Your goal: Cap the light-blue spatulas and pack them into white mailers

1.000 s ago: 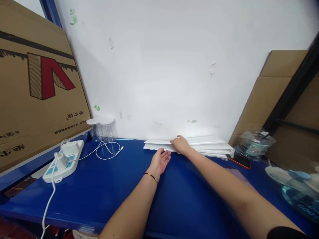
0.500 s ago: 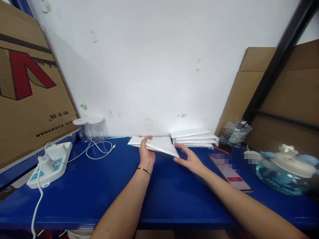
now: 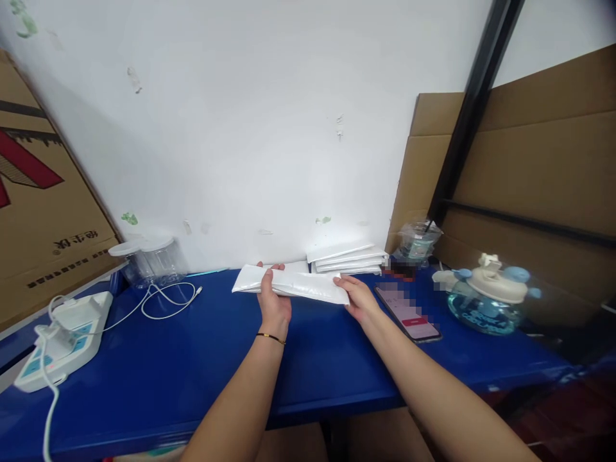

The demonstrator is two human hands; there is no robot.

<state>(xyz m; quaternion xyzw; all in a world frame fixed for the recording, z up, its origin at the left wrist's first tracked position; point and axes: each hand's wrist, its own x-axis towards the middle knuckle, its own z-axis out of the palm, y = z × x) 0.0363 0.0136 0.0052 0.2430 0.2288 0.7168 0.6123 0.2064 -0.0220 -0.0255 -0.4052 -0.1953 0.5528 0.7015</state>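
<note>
A folded, shiny white envelope (image 3: 293, 283) is held above the blue table, long and narrow across the view. My left hand (image 3: 274, 301) grips its left part from below, thumb on top and fingers behind. At the right end, my right hand (image 3: 359, 298) pinches the corner between thumb and fingers. Behind them, a stack of similar folded white envelopes (image 3: 347, 258) lies against the wall. Another flat white piece (image 3: 296, 265) shows partly behind the held one, mostly hidden.
On the blue table (image 3: 192, 359) are a power strip (image 3: 91, 346) with plugs, a coiled white cable (image 3: 163, 301) and clear jars (image 3: 161, 260) at left. Right stand a phone (image 3: 409, 314), a wrapped plastic cup (image 3: 418, 244) and a blue bottle (image 3: 488, 301). Cardboard (image 3: 543, 167) leans behind.
My right hand has closed on the envelope's right end, where before its fingers were apart beside it. The envelope is now more level and drawn straighter. The camera has turned to the right.
</note>
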